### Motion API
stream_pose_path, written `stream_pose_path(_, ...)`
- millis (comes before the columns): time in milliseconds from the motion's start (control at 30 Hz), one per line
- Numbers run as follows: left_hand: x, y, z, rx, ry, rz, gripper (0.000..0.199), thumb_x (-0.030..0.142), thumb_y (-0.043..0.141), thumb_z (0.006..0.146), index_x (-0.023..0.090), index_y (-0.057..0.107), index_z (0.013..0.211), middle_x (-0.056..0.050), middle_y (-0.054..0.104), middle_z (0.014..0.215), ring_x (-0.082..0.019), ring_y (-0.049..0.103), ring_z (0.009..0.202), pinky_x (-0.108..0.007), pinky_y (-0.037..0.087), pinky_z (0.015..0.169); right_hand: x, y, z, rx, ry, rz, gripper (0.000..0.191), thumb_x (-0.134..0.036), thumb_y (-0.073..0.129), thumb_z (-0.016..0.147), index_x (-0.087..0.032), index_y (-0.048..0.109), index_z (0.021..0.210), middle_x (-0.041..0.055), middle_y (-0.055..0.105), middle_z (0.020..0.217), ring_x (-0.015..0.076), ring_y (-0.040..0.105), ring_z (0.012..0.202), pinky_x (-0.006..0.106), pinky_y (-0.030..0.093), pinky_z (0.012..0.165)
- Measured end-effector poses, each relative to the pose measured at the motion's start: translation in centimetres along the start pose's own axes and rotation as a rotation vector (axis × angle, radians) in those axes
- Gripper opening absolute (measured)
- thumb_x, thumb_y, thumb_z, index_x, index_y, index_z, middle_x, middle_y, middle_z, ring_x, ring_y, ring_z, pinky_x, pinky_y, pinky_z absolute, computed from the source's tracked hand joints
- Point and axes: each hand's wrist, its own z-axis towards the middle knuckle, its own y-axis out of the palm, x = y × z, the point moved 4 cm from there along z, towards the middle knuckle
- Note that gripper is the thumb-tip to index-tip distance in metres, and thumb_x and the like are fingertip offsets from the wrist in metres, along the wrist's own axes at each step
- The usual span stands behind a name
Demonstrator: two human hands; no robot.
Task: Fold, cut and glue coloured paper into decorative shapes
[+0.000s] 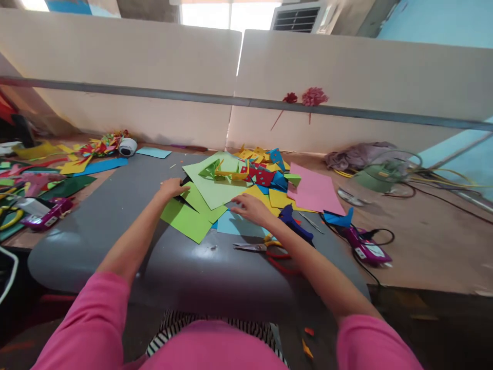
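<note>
Green paper [187, 221] lies flat on the tabletop [103, 210]. The left hand [172, 188] is at its ten o'clock, finger grip impossible to tell; the right hand [248, 206], at three, has fingers loosely spread. Scissors [250, 247] sit at four, probably for easy reach.

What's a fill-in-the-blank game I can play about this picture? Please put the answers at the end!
The paper nearest the left hand is coloured ____.
The big sheet at the right side of the paper pile is coloured ____.
The blades of the scissors point toward the picture's ____ edge.
The glue gun beside the right forearm is coloured ____.

Missing words: green; pink; left; blue.
</note>
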Motion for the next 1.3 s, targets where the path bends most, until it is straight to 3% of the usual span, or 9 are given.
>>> stream_pose_path(100, 1.2, 0.5, 0.0, 0.025, 0.029, 0.004, 0.044, 0.047, 0.063, 0.079, 0.02, 0.074, 0.112, -0.019, 0.071, 0.127, -0.04, 0.06, 0.126, -0.044, 0.047, 0.1, -3.3, 1.8, 1.4, -0.065, -0.006, -0.149, 0.037, -0.034, 0.074, 0.087, -0.017, 0.071, 0.12, 0.0165, 0.069, 0.124, 0.0287, 0.062, 0.116, 0.036, 0.045, 0.097)
stream_pose_path(233, 2.8, 1.4, -0.4, -0.003, 0.103, -0.025, 0.039, 0.045, 0.061, 0.078, 0.025, 0.076, 0.109, -0.013, 0.072, 0.129, -0.036, 0.06, 0.126, -0.04, 0.047, 0.1, -6.5, 4.3, 3.4, -0.098, 0.064, -0.273, 0.054, -0.049, 0.067, 0.091, -0.009, 0.063, 0.128, 0.0248, 0.067, 0.127, 0.0363, 0.059, 0.121, 0.045, 0.046, 0.098)
stream_pose_path(333, 3.1, 1.5, -1.2, -0.035, 0.154, -0.072, 0.035, 0.042, 0.063, 0.076, 0.027, 0.077, 0.104, -0.009, 0.076, 0.122, -0.033, 0.064, 0.121, -0.036, 0.048, 0.099, -7.4, 5.3, 4.3, -0.116, 0.102, -0.316, 0.041, -0.035, 0.055, 0.099, -0.005, 0.062, 0.125, 0.0255, 0.069, 0.122, 0.0344, 0.063, 0.119, 0.045, 0.047, 0.096)
stream_pose_path(467, 2.6, 0.8, -2.4, -0.078, 0.163, -0.157, 0.032, 0.041, 0.061, 0.076, 0.022, 0.075, 0.098, -0.012, 0.077, 0.117, -0.036, 0.068, 0.111, -0.04, 0.049, 0.097, -7.5, 5.2, 4.5, -0.155, 0.088, -0.325, 0.029, -0.01, 0.047, 0.097, -0.007, 0.069, 0.116, 0.0207, 0.074, 0.115, 0.0288, 0.07, 0.111, 0.038, 0.05, 0.092)
stream_pose_path(667, 2.3, 0.4, -3.2, -0.081, 0.087, -0.402, 0.027, 0.046, 0.058, 0.082, 0.021, 0.069, 0.088, -0.009, 0.077, 0.1, -0.031, 0.069, 0.103, -0.037, 0.054, 0.088, -7.4, 3.9, 3.7, -0.107, 0.059, -0.332, 0.034, -0.008, 0.04, 0.099, -0.01, 0.067, 0.12, 0.0191, 0.075, 0.113, 0.0279, 0.071, 0.108, 0.035, 0.053, 0.084)
stream_pose_path(767, 2.6, 1.1, -3.2, -0.11, 0.027, -0.594, 0.033, 0.05, 0.054, 0.089, 0.018, 0.063, 0.087, -0.009, 0.074, 0.087, -0.023, 0.071, 0.083, -0.031, 0.057, 0.074, -7.6, 3.5, 2.8, -0.067, 0.003, -0.335, 0.034, -0.011, 0.037, 0.102, -0.011, 0.066, 0.121, 0.0176, 0.075, 0.111, 0.027, 0.071, 0.108, 0.034, 0.052, 0.083)
stream_pose_path(967, 3.3, 1.2, -3.0, -0.041, -0.007, -0.875, 0.03, 0.023, 0.061, 0.088, 0.015, 0.06, 0.116, 0.001, 0.063, 0.077, -0.01, 0.064, 0.066, -0.024, 0.057, 0.071, -7.5, 3.4, 1.6, -0.023, -0.096, -0.328, 0.032, -0.013, 0.038, 0.104, -0.013, 0.067, 0.116, 0.0163, 0.075, 0.107, 0.0244, 0.068, 0.106, 0.032, 0.047, 0.084)
stream_pose_path(1100, 4.1, 0.0, -2.3, 0.005, 0.036, -0.919, 0.052, 0.01, 0.059, 0.076, 0.014, 0.059, 0.129, 0.004, 0.058, 0.069, -0.011, 0.059, 0.06, -0.023, 0.054, 0.064, -6.8, 2.9, 2.0, 0.005, -0.058, -0.295, 0.034, -0.032, 0.04, 0.108, -0.015, 0.069, 0.115, 0.0141, 0.075, 0.109, 0.0235, 0.068, 0.107, 0.03, 0.045, 0.081)
stream_pose_path(1300, 7.9, -3.8, -0.4, 0.078, 0.178, -0.986, 0.056, 0.011, 0.055, 0.077, 0.017, 0.061, 0.132, 0.001, 0.064, 0.079, -0.011, 0.057, 0.062, -0.023, 0.053, 0.063, -4.1, 0.6, 2.1, 0.083, 0.046, -0.23, 0.052, -0.054, 0.032, 0.107, -0.019, 0.071, 0.109, 0.0096, 0.075, 0.114, 0.0209, 0.068, 0.108, 0.027, 0.046, 0.078)
